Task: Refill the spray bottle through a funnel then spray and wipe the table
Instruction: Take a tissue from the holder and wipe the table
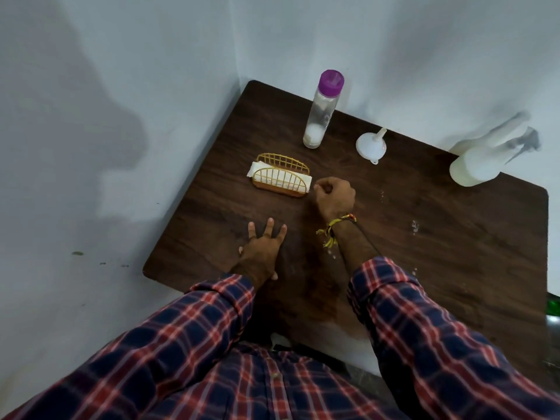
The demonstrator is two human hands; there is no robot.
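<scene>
A white spray bottle (481, 160) stands at the far right of the dark wooden table (439, 253), its trigger head blurred. A white funnel (372, 145) lies on its side at the back middle. A clear bottle with a purple cap (321, 113) stands left of the funnel, a little liquid at its bottom. A gold wire holder with white napkins (280, 178) sits near the left edge. My right hand (335, 195) is curled into a fist just right of the holder; whether it holds anything is hidden. My left hand (263, 250) lies flat on the table, fingers apart.
White walls meet at the corner behind the table's back-left edge. Small white droplets (414, 227) and specks dot the table's right half. A damp-looking patch (312, 295) marks the wood near the front edge. A green object (554, 307) shows at the right frame edge.
</scene>
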